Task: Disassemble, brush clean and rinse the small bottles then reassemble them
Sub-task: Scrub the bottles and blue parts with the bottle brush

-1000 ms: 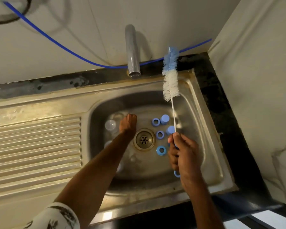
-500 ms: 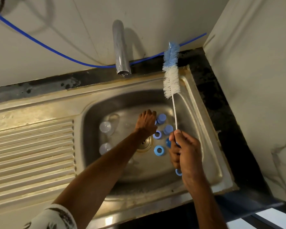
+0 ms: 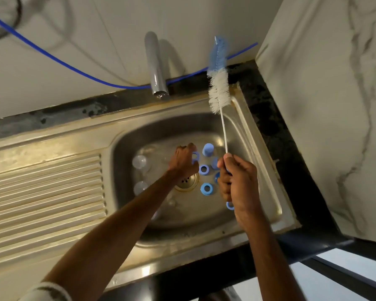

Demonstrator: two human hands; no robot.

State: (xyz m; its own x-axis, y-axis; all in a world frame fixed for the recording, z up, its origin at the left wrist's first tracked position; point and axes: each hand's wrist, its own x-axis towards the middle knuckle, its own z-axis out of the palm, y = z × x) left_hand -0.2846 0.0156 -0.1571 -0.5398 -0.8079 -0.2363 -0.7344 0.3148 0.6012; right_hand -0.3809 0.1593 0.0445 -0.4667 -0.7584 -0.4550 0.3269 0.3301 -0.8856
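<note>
- Doing the pick-up-for-brushing step, by the look of it: bottles already lying apart as caps and bodies down in the sink (image 3: 269,187).
- Curling L hand (image 3: 181,164) fingers (image 3: 191,147) round a blue ring cap (image 3: 195,158) on the basin floor, just behind the drain (image 3: 188,181). Thumb showing on the far side and fingertips on the near side, so prob. pinching it; not showing whether it is clear of the steel.
- Clenching R hand (image 3: 237,183) round the handle of the bottle brush (image 3: 218,83), over the basin's right half, w/ the handle loop poking out under the fist.
- Noting the key relation: brush long axis running near-to-far, almost upright, bristle head pointing away toward the wall, well beyond and above the ring cap.
- Placing the ring cap to the left of R hand, near but apart, w/ another blue piece showing between the two.
- Judging L hand as the nearer one, being on the cap already; next move prob. needing cap and bristles brought together, i.e. brush tipped down or cap raised.
- Leaving the rest loose: solid cap (image 3: 208,149) just right of the pinched one, loose rings (image 3: 206,189) right of the drain, clear bottles (image 3: 139,161) at the basin's left, well apart from both hands.
- Watching for a small wet cap slipping toward the drain.
</note>
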